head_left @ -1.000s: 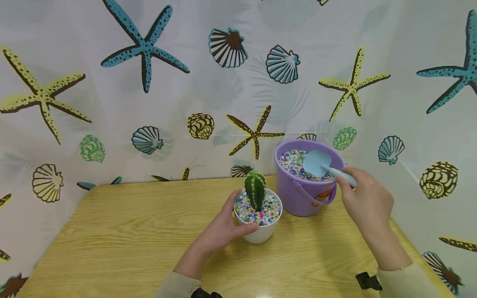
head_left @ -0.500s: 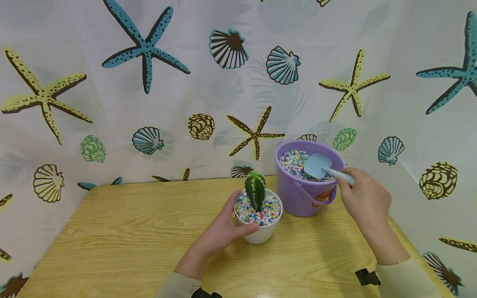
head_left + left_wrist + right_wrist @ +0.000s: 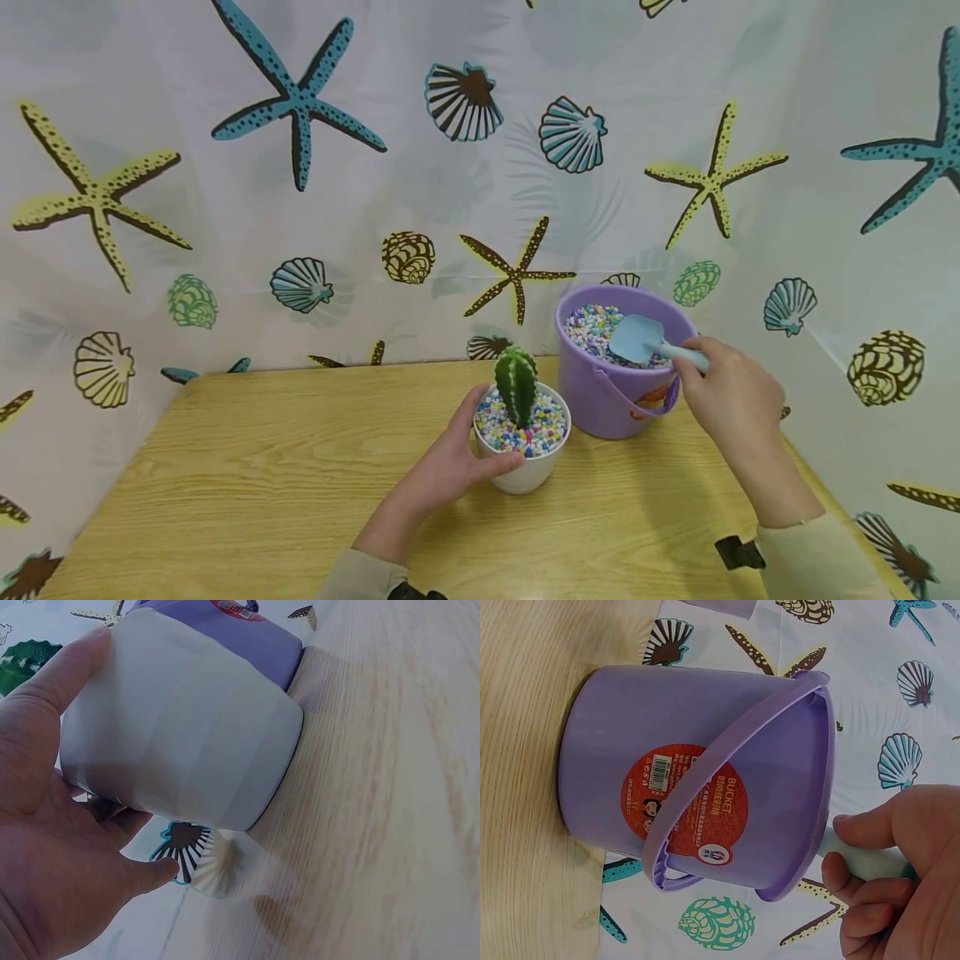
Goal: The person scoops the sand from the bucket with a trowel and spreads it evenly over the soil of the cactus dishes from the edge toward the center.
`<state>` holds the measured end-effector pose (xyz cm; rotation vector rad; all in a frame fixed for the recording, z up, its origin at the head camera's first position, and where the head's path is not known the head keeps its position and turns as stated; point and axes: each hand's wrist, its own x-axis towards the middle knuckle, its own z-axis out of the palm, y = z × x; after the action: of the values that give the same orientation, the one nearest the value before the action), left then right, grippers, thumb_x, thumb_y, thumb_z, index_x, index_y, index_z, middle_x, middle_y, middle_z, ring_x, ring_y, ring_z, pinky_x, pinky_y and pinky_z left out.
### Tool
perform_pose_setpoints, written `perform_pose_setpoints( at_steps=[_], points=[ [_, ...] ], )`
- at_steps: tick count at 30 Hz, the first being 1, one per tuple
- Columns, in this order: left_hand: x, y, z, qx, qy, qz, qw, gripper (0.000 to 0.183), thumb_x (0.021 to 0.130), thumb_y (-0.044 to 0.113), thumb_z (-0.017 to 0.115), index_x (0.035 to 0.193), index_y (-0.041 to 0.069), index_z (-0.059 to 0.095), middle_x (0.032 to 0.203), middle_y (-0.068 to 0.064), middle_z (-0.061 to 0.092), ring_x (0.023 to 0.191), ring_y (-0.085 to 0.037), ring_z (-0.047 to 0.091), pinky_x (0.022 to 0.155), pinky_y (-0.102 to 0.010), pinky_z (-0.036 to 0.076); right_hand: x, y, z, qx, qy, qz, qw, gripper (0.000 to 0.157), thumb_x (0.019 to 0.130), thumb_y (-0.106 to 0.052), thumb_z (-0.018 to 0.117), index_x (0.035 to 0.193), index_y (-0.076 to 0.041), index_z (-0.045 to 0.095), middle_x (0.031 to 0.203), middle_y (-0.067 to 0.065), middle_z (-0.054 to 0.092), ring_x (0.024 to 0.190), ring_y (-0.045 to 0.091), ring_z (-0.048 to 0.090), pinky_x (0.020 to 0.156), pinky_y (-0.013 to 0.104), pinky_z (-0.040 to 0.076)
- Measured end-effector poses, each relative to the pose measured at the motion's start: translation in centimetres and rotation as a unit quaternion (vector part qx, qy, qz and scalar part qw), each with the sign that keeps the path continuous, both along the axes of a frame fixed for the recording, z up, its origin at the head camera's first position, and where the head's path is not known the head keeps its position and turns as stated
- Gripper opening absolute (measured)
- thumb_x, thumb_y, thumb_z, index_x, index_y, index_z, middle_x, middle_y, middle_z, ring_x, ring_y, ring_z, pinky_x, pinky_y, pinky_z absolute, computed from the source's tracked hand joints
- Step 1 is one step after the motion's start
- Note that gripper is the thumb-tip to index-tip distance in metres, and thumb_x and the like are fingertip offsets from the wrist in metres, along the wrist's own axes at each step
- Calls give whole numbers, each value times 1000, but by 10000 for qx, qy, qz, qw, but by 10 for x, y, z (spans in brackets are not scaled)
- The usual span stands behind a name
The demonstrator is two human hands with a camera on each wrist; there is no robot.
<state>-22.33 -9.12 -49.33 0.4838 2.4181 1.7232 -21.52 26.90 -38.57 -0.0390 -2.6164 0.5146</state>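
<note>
My left hand holds a white pot by its left side, thumb across the near rim and fingers behind it. A small green cactus stands upright in the pot among multicoloured pebbles. In the left wrist view, the pot's plain wall stands between thumb and fingers. My right hand grips the handle of a light blue toy shovel. The shovel's blade lies over the pebbles inside a purple bucket, its handle crossing the right rim. The right wrist view shows the fingers curled round the handle.
The bucket stands just right of and behind the pot, its carrying handle hanging down over a red label. A wooden table bears both. A white curtain with starfish and shells closes off the back and sides.
The shovel and my right hand have shifted slightly left and down, with the blade still over the pebbles in the bucket. My left hand and the pot stay in place.
</note>
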Motion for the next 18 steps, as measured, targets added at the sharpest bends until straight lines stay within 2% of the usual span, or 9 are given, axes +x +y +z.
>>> perform_pose_setpoints(
  at_steps=[3,10,18],
  points=[
    [1,0,1,-22,-5,4,10000,114,89,44,96,175,29,23,177,-14,33,165,-41,23,129,-70,18,-1,0,1,6,-98,11,10000,35,109,-34,69,133,-10,76,105,19,78,64,28,58,49,41,37],
    [2,1,4,-55,-19,37,10000,112,91,43,94,176,29,23,177,-15,32,164,-44,23,128,-72,20,-6,5,4,-30,-349,23,9994,36,110,-35,67,136,-11,74,88,13,73,57,25,50,49,39,32],
    [2,1,4,-68,-6,60,10000,112,91,40,94,176,27,22,177,-17,32,164,-45,24,128,-72,20,-13,15,8,-63,-535,-45,9985,42,110,-36,66,141,-9,71,79,8,67,60,26,51,51,39,34]
  ],
)
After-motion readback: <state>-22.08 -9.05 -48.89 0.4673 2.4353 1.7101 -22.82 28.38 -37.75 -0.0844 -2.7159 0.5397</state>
